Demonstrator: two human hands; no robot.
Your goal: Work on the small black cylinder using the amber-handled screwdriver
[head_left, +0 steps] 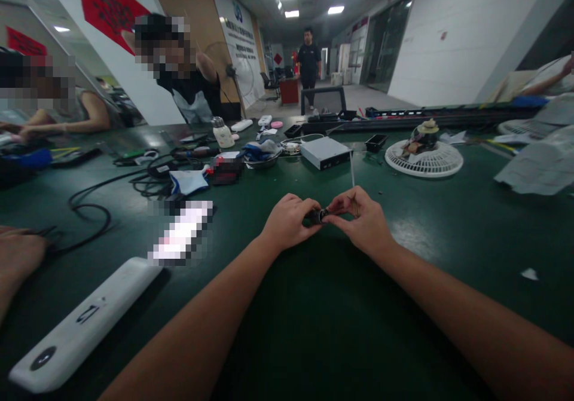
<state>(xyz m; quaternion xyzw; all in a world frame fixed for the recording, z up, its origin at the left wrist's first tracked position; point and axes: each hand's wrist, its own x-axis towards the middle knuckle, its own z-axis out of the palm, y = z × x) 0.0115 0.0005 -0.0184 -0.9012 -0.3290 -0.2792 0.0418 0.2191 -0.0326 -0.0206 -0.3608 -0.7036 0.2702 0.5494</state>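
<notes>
In the head view, you are leaning over a green table (287, 323), both hands meeting at its middle. Your left hand (290, 222) is gripping a small dark part (318, 216) between thumb and fingers, and your right hand (360, 219) is pinching its other end. The part is sitting between your fingertips, just above the tabletop; its finer detail is too small to tell.

Beyond your hands, a pale box (323, 152) is lying flat, with a black tray (375, 143) standing to its right. Farther right, a round white grille (424, 161) is resting on the table, bearing a motor (426, 132). A paper scrap (530, 274) is lying nearer you.

To your left, a lit phone (186, 230) is lying by the end of a long white device (85, 326), and a black cable (92, 207) is curling behind. Another person's hand (20, 251) is showing at the left edge. A co-worker in black (308, 60) is standing in the background.
</notes>
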